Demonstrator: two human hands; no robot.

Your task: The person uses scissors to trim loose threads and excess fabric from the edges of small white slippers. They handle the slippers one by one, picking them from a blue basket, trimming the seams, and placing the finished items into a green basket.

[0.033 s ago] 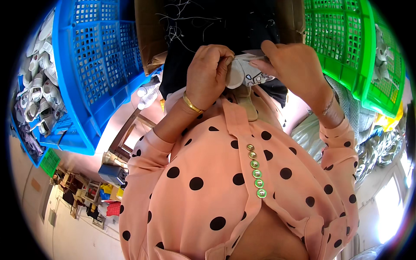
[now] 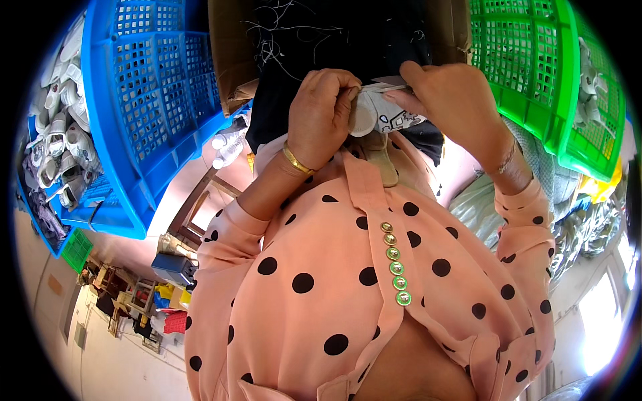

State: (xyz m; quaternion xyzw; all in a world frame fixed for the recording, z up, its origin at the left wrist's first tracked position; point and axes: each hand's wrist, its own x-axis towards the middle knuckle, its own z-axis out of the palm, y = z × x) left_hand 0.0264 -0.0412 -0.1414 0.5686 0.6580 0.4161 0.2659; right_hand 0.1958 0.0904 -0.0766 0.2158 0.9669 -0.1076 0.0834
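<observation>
A small white shoe upper with a black printed pattern is held between my hands, over dark cloth. My left hand is closed, thumb and fingertips pinching the rounded end of the upper. At the other end my right hand grips it, with the thumb and index finger by thin white strips along its top edge. A beige piece hangs just below, against my pink dotted shirt; whether it joins the upper I cannot tell. My fingers hide part of the upper.
To the left stands a blue plastic basket, with many white shoe uppers beside it. A green basket stands to the right. Brown cardboard flanks the dark cloth, which carries loose white threads. Plastic-wrapped bundles lie at the right.
My right hand has shifted very slightly upward and to the right at the upper's edge. My left hand keeps its pinch in the same place.
</observation>
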